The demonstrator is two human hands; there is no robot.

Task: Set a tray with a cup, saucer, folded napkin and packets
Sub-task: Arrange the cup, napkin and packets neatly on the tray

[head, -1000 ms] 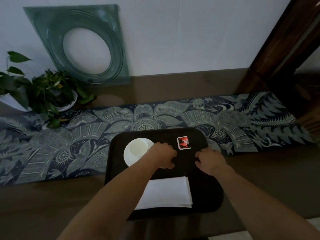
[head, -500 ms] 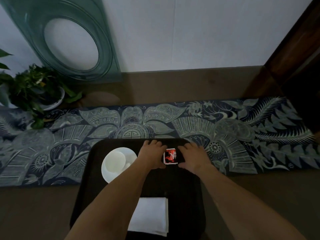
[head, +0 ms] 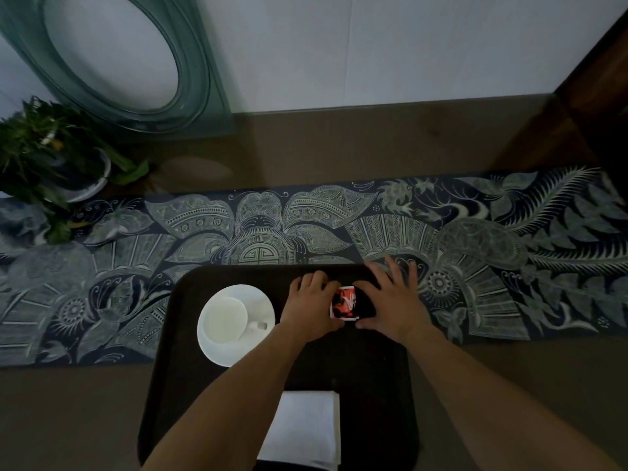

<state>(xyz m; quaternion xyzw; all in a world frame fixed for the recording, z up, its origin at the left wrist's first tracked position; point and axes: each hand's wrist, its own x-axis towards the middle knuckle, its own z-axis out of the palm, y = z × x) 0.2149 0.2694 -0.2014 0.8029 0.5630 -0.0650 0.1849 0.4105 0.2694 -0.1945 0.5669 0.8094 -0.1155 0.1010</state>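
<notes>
A dark tray (head: pixel 176 368) lies on the table in front of me. On its left part a white cup (head: pixel 224 316) stands on a white saucer (head: pixel 263 299). A folded white napkin (head: pixel 306 426) lies at the tray's near edge, partly hidden by my left forearm. A red packet (head: pixel 345 302) lies flat near the tray's far edge. My left hand (head: pixel 311 300) has curled fingers round the packet's left edge. My right hand (head: pixel 390 300) lies flat with spread fingers, its index finger and thumb touching the packet's right side.
A blue patterned runner (head: pixel 475 249) crosses the brown table (head: pixel 339 141) under the tray's far end. A potted plant (head: pixel 51 154) stands at the far left. A green glass panel (head: pixel 200 79) leans on the wall. Dark woodwork (head: pixel 605 79) rises at the right.
Both hands moved forward from the tray's middle and closed in on the red packet from either side. The right hand's fingers have spread wider since half a second ago.
</notes>
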